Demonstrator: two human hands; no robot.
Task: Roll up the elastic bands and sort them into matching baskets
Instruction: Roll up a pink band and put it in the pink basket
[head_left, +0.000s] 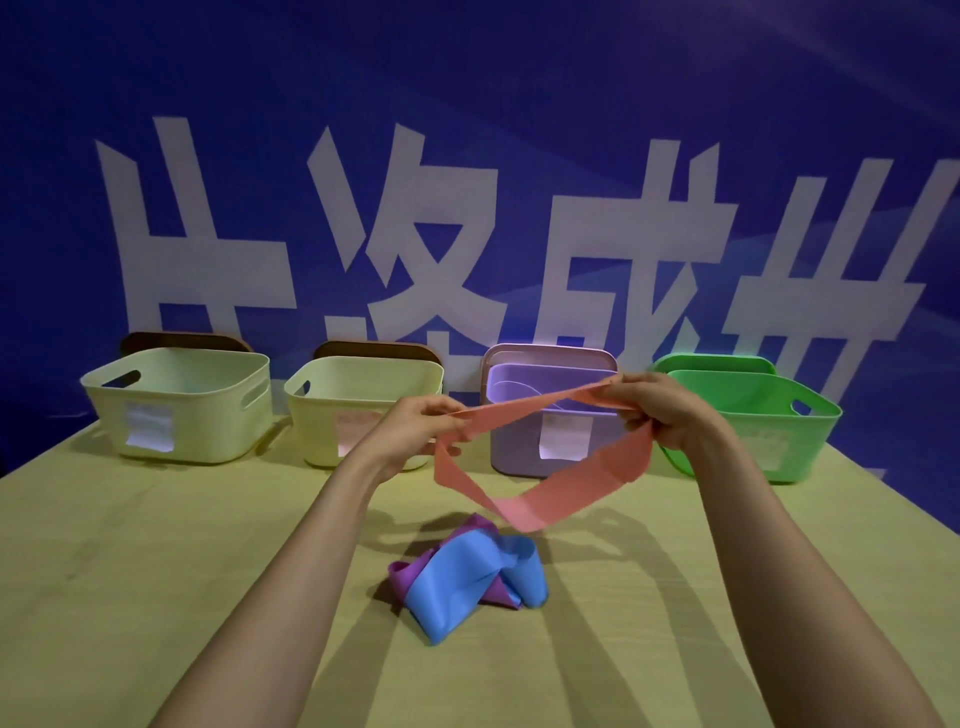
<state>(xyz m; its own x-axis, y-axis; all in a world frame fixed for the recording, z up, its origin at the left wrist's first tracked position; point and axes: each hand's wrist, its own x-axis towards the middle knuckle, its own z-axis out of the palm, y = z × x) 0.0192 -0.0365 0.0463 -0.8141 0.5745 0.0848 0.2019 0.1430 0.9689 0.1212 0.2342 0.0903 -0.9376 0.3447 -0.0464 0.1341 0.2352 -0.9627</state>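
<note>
From your head camera, your left hand (415, 427) sits just left of centre frame, fingers pinched shut on one end of the pink band (540, 465). Your right hand (662, 410) is right of centre, fingers closed on the other end. The band's upper edge runs between your hands, and the rest of the loop sags below them, hanging clear above the table (130, 561).

Below the loop, in the lower middle of the frame, the blue band (462, 587) lies crumpled on the table, draped over the purple band (402, 577), which peeks out on its left and upper sides.

Across the middle of the frame stand four baskets in a row along the table's far edge: a cream basket (182, 402) at far left, a second cream basket (358, 405) beside it, a lilac basket (524, 457) behind the pink band, and a green basket (763, 431) at far right. Each has a pale label on its front. A blue banner (519, 104) with large white characters fills the upper frame.
</note>
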